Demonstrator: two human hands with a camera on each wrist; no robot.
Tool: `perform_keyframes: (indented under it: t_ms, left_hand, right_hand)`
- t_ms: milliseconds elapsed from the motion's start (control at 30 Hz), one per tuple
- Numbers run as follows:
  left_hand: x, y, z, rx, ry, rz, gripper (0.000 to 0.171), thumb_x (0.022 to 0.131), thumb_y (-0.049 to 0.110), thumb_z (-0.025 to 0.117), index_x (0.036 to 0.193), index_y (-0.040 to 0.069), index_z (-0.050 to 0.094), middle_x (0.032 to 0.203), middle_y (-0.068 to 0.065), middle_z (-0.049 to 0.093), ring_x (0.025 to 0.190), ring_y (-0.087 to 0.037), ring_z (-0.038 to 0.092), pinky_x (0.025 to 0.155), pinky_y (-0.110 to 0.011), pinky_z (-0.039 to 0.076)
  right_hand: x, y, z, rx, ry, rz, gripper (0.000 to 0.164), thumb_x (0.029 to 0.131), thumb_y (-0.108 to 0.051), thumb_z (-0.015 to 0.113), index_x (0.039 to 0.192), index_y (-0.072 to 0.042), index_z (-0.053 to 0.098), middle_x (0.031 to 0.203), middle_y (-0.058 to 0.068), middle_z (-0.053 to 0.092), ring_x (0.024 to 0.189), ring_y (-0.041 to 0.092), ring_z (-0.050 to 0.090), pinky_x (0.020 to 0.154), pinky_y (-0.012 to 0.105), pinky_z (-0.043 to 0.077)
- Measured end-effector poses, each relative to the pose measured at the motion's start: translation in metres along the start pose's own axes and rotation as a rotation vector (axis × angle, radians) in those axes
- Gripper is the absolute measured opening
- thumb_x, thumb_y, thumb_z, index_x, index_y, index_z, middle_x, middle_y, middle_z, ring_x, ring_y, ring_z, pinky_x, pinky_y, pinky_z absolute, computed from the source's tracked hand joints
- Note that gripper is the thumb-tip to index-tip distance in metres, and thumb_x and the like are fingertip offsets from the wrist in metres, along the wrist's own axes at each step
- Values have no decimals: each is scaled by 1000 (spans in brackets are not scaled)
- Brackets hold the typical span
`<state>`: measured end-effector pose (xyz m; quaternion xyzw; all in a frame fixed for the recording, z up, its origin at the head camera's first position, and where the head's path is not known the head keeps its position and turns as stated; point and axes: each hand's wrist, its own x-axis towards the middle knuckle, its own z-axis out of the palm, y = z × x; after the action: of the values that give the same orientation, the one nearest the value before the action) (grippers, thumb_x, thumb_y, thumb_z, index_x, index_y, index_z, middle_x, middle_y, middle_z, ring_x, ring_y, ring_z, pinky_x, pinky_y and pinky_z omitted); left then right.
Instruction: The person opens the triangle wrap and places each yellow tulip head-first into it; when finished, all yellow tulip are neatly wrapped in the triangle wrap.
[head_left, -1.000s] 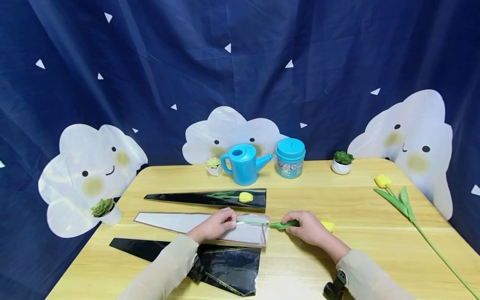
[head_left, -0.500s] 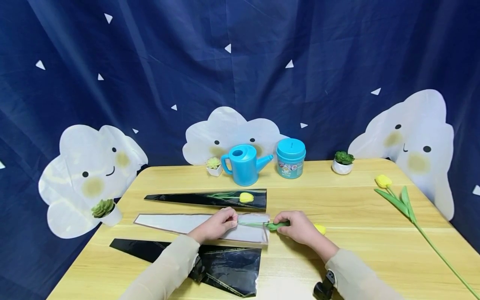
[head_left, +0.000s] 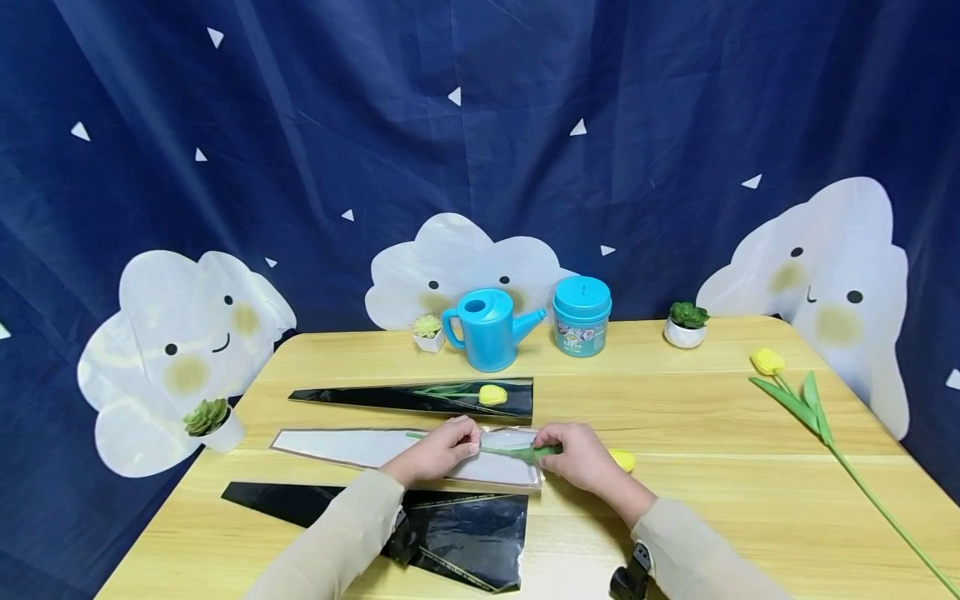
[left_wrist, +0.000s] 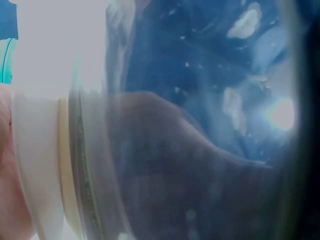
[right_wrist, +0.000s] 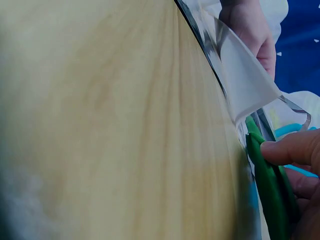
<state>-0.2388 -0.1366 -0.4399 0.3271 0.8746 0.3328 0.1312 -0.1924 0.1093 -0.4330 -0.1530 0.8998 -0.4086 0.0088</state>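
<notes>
In the head view my left hand [head_left: 438, 452] pinches the upper film near the wide mouth of a white, clear-fronted flower sleeve [head_left: 337, 447]. My right hand [head_left: 583, 458] grips a yellow tulip [head_left: 622, 461] by its green leaves [right_wrist: 270, 195], with thumb and fingers closed on them in the right wrist view. The stem lies inside the sleeve, its tip showing left of my left hand; the bloom stays outside, partly behind my right hand. That same wrist view shows the sleeve's mouth [right_wrist: 245, 75] lifted. Glare and a blurred, reflecting film fill most of the left wrist view.
A black sleeve [head_left: 382, 402] holding a yellow tulip lies behind; another black sleeve [head_left: 472, 533] lies in front, under my left forearm. A loose tulip [head_left: 817, 417] rests at right. A blue watering can [head_left: 489, 333], a blue canister [head_left: 582, 321] and small potted succulents [head_left: 684, 327] stand around.
My right hand has moved left with the tulip, and its stem has slid deeper into the white sleeve. The stem tip now shows beyond my left hand, which stays nearly in place.
</notes>
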Motion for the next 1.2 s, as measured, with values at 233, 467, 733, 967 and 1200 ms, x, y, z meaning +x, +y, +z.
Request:
perform_keyframes:
  t_ms: [233,467,733,967,1200]
  left_hand:
    - [0,-1,2,-23,-10,-25,14,95,13,50,81,11,48,82,3,42,76,-13,40,70,-27,33]
    - [0,-1,0,-23,4,-40,15,95,14,49,81,10,48,82,2,42,77,-14,40,70,-28,34]
    - [2,-1,-3,-1,0,-37,14,95,15,49,81,11,48,83,2,42,79,-15,40,71,-30,34]
    - [3,-1,-3,-7,5,-35,14,95,14,50,81,11,49,84,2,43,79,-14,41,72,-29,34]
    - [2,0,-2,-23,13,-41,14,94,12,52,81,11,48,83,3,42,79,-14,40,72,-29,34]
  right_hand:
    - [-5,6,-15,-142,-74,-104,19,75,-3,71,92,-10,69,94,4,68,87,20,61,77,37,49]
    - [-15,27,-48,-188,-221,-251,32,80,-7,69,112,-3,65,109,10,65,98,27,61,82,40,49]
    - [-22,35,-62,-223,-281,-330,34,82,-10,68,115,-4,64,109,10,66,101,28,61,84,41,49]
    - [-20,38,-57,-232,-247,-339,28,82,-7,67,110,-4,67,102,7,68,93,22,64,78,35,52]
    - [-20,40,-51,-224,-191,-351,21,82,-3,65,102,-9,71,94,2,69,86,16,64,72,30,51]
